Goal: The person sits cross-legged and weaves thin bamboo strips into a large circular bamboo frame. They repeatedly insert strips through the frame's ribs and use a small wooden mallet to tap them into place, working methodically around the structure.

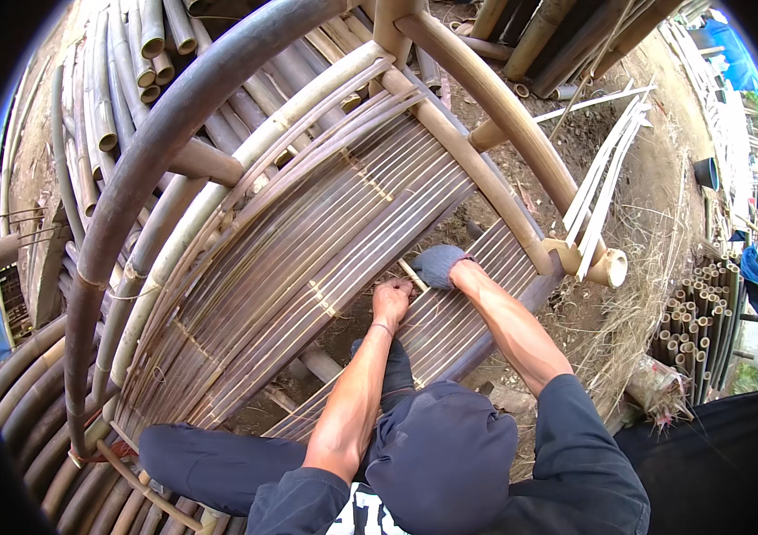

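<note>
A bamboo chair or bench frame [477, 169] surrounds a slatted panel of split bamboo [281, 259], crossed by pale ties. A second, narrower slatted panel [459, 312] lies beside it, across a gap. My left hand [391, 301], bare, is closed at the near edge of this narrower panel; what its fingers pinch is too small to make out. Just right of it, my right hand [440, 267] wears a grey glove and is closed low over the slats, its grip hidden. A short pale stick [412, 275] slants between the two hands.
Thick curved bamboo poles [152, 143] arch over the left side. Cut bamboo poles [111, 80] are piled at the far left. Pale split strips [606, 187] rest across the frame's right end. Bundled bamboo tubes [700, 316] stand at the right, beside dry fibres [638, 330] on the dirt.
</note>
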The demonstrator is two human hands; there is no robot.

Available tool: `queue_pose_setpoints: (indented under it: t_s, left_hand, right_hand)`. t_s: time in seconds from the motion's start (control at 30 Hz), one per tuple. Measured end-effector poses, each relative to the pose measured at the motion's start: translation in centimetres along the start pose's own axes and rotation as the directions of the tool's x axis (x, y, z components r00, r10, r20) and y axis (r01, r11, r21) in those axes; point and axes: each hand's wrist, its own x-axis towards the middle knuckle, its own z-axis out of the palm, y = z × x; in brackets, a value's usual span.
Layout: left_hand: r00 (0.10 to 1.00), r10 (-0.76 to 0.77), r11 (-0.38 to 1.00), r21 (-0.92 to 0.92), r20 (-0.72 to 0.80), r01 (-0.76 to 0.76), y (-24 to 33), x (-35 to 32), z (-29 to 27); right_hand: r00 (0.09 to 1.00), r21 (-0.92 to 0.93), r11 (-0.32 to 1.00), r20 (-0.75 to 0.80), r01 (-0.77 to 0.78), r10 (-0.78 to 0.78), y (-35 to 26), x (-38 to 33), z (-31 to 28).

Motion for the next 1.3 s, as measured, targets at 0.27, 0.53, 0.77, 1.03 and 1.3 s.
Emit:
queue_pose_setpoints:
  t_s: [0.27, 0.53, 0.77, 1.03, 1.3]
  left_hand:
    - [0.929, 0.219, 0.975, -0.030, 0.299, -0.220, 4.7, -4.8, -4.3]
    - [0.948, 0.027, 0.999, 0.010, 0.317, -0.032, 6.2, -4.9, -3.8]
    - [0.993, -0.084, 0.994, -0.066, 0.081, 0.090, 3.3, -3.0, -1.2]
    - [0.989, 0.077, 0.979, 0.178, 0.128, -0.100, 2.4, -4.3, -0.7]
    - [0.946, 0.321, 0.824, 0.481, 0.041, -0.300, 2.5, -5.8, -0.7]
  right_hand:
    - [0.607, 0.141, 0.953, -0.793, 0.267, -0.053, -5.2, -9.9, 0.8]
    - [0.517, 0.631, 0.756, -0.712, 0.174, 0.475, -5.7, -23.5, 7.0]
    - [0.181, 0.984, 0.069, -0.099, 0.164, 0.978, 2.7, -46.0, 11.3]
    - [0.415, 0.025, 0.621, -0.723, -0.784, 0.552, 6.3, -46.7, 5.0]
    - [0.159, 0.326, 0.229, -0.227, -0.917, 0.961, 9.7, -44.6, 6.5]
